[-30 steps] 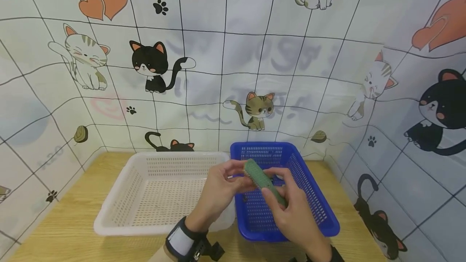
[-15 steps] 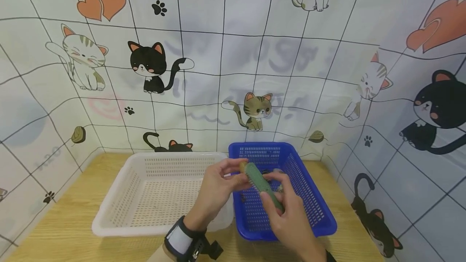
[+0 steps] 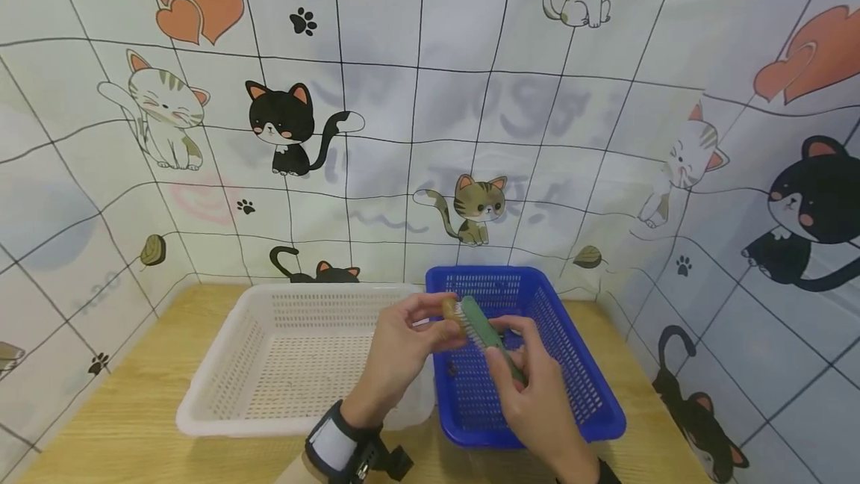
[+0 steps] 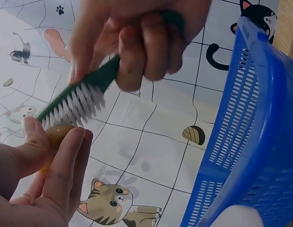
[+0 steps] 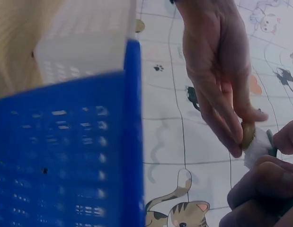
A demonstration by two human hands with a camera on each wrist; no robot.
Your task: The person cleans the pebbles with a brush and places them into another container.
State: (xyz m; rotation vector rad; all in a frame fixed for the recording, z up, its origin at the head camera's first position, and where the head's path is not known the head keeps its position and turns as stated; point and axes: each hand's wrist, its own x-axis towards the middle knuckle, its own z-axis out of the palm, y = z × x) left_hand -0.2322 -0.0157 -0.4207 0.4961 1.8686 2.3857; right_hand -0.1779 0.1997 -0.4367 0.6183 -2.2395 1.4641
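My left hand (image 3: 396, 346) pinches a small rounded, glossy yellow-brown object (image 4: 59, 134) between thumb and fingers; its exact kind cannot be told. My right hand (image 3: 537, 398) grips the handle of a green scrubbing brush (image 3: 478, 317), fingers wrapped round it in the left wrist view. The brush's white bristles (image 4: 75, 105) face the yellow-brown object and meet its upper side. Both hands are held over the blue basket (image 3: 480, 437), near its left side. In the right wrist view the left hand's fingers partly cover the object.
To the left of the blue basket stands a white plastic basket (image 3: 248, 426), its rim beside the blue one. Both rest on a wooden table (image 3: 101, 409). A few small things lie in the blue basket, mostly hidden by the hands. A cat-print wall covering (image 3: 376, 95) rises behind.
The brush has tilted so its bristles now show from the head, and the yellow-brown object, earlier hidden behind it, has come into view. Both hands keep nearly the same place and their holds.
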